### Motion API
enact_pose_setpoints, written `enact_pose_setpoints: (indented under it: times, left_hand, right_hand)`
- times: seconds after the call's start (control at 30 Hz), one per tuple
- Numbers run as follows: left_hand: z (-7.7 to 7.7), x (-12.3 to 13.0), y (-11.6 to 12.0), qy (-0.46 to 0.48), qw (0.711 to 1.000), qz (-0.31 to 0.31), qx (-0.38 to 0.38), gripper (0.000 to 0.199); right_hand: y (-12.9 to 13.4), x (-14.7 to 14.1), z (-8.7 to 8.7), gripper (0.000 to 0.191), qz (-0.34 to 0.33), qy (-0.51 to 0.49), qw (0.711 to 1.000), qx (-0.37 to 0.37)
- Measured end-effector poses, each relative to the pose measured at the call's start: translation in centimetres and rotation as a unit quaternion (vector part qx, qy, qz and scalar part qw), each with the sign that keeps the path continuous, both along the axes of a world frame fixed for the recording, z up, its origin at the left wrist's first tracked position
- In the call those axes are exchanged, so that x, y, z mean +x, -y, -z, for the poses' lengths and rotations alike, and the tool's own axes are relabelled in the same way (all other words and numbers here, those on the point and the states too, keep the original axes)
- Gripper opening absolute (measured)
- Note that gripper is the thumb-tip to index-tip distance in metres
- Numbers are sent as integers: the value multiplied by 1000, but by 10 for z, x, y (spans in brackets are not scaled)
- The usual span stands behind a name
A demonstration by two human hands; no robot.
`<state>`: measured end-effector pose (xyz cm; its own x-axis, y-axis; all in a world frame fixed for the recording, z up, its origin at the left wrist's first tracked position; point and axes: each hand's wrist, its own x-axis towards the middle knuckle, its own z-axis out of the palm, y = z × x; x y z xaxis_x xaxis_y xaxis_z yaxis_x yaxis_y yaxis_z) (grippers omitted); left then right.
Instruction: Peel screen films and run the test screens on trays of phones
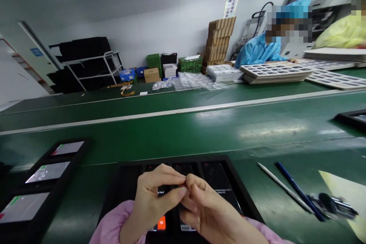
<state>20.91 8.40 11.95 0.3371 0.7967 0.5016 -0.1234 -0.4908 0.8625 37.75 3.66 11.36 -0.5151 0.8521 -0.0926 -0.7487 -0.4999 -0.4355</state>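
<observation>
Above the black tray point(248, 194), the left hand point(156, 190) and right hand point(210, 206) are meeting, each grip pressed together at the fingertips; whether they are pinching anything, I cannot tell. Dark phones point(219, 183) are lying inside the tray.

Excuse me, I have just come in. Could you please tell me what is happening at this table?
A person holds the left hand and right hand together, fingertips meeting, above a black tray of phone-like devices. Anything between the fingertips is too small to tell. One screen shows an orange "Fail" label. Another tray lies to the left, and a co-worker in blue sits across the table.
</observation>
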Motion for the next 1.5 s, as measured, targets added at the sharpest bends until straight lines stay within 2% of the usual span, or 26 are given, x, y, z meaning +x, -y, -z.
enact_pose_setpoints:
  times: [0.13,0.2,0.3,0.4,0.5,0.63,0.73,0.8,0.93,1.1,1.23,1.3,1.37,1.43,1.5]
  left_hand:
    - [-10,3,2,-70,978,-82,177,16]
    - [-13,3,2,-97,965,-106,217,15]
    - [-13,1,3,-124,956,-124,237,16]
    - [-12,-1,5,-139,956,-130,224,18]
    - [-12,-4,6,-149,957,-141,205,20]
    - [-16,-9,6,-163,954,-152,199,17]
    - [-20,-12,5,-161,969,-110,153,16]
    - [-23,-14,4,-147,981,-71,105,15]
    - [-26,-17,7,-121,991,-34,54,13]
    - [-27,-17,16,-118,992,-32,41,6]
    - [-21,-8,27,-90,996,-10,21,8]
    - [-15,-7,33,-86,996,16,28,7]
    - [-8,-20,36,-115,990,1,81,4]
    - [2,-49,32,-169,968,-82,164,17]
    - [18,-93,21,-239,930,-195,198,17]
  right_hand:
    - [-2,-3,-3,40,20,41,999,26]
    - [-3,-5,-2,44,35,54,997,32]
    - [-5,-6,1,46,52,73,995,30]
    - [-7,-6,5,42,65,101,992,37]
    - [-11,-5,6,40,103,168,977,85]
    - [-18,1,3,29,169,279,925,197]
    - [-21,7,-1,17,190,337,881,273]
    - [-21,10,-5,13,194,356,863,301]
    - [-19,15,-12,12,188,364,857,314]
    - [-12,15,-19,12,182,355,859,321]
    - [2,21,-22,14,175,360,837,374]
    - [13,34,-20,16,137,377,812,424]
    - [27,54,-13,22,116,427,770,459]
    - [41,78,3,23,170,510,709,456]
    - [55,99,28,17,273,604,618,422]
